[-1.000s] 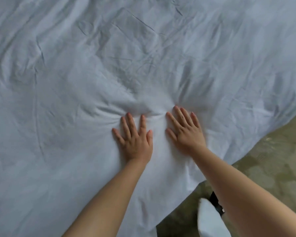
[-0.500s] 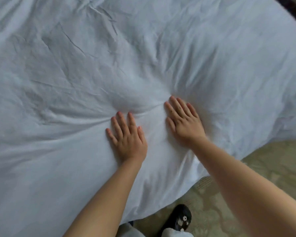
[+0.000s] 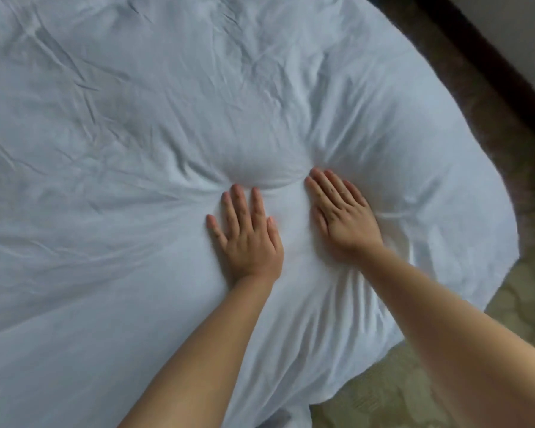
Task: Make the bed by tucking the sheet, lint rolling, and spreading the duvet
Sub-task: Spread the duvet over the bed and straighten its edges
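Nearest to the camera, two bare forearms come in from 6 o'clock and 4 o'clock and reach over the near edge of the bed. The white duvet [image 3: 136, 211] covers almost the whole view, from the near edge up to 12 o'clock and out to 9 o'clock. Its near edge hangs over the side of the bed between 5 and 6 o'clock, and a rounded corner of it bulges out at 3 o'clock.

The left hand [image 3: 247, 239] lies flat on the duvet near the centre, palm down, fingers stretched and a little spread, holding nothing. The right hand [image 3: 343, 217] lies just beside it toward 3 o'clock, also flat and palm down, fingers straight and close together, holding nothing. A narrow strip of cloth separates the two hands; they do not touch. Both press into the soft filling, and folds run out from their fingertips toward 12, 9 and 3 o'clock.

Beyond the hands the duvet is wrinkled with many thin creases up to the top of the view, and no other object lies on it there.

The floor [image 3: 414, 381] with a pale green pattern shows from 5 o'clock around to 3 o'clock. A darker brown band of the floor runs along the duvet corner toward 1 o'clock, and a dark baseboard [image 3: 488, 69] with a pale wall behind it closes that side.
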`<move>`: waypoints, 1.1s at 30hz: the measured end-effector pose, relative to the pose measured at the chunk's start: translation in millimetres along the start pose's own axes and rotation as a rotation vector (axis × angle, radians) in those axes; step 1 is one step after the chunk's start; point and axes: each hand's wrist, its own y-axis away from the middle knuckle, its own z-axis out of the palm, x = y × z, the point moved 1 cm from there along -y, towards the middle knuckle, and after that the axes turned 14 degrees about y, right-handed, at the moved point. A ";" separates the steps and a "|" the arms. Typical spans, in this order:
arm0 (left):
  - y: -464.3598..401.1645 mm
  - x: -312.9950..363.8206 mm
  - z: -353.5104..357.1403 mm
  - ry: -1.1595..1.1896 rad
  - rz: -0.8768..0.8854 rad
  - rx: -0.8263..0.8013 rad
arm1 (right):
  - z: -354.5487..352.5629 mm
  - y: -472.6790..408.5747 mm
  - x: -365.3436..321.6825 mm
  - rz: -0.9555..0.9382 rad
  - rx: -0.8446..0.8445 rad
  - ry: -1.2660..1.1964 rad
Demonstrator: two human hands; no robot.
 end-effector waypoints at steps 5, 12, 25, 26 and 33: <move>-26.7 54.1 26.3 0.023 0.040 -0.023 | 3.1 -19.1 66.2 0.148 -0.122 -0.018; -56.4 118.2 59.3 0.016 0.080 -0.080 | 12.6 -32.7 123.2 0.127 -0.070 -0.017; -87.2 208.1 113.3 -0.065 -0.077 -0.008 | 29.7 -73.3 211.6 0.179 -0.085 -0.174; -86.7 209.4 114.4 -0.076 -0.087 0.003 | 31.7 -73.5 216.0 0.166 -0.106 -0.193; -57.4 237.8 120.7 -0.084 -0.179 0.017 | 34.2 -56.9 235.2 0.237 -0.281 -0.312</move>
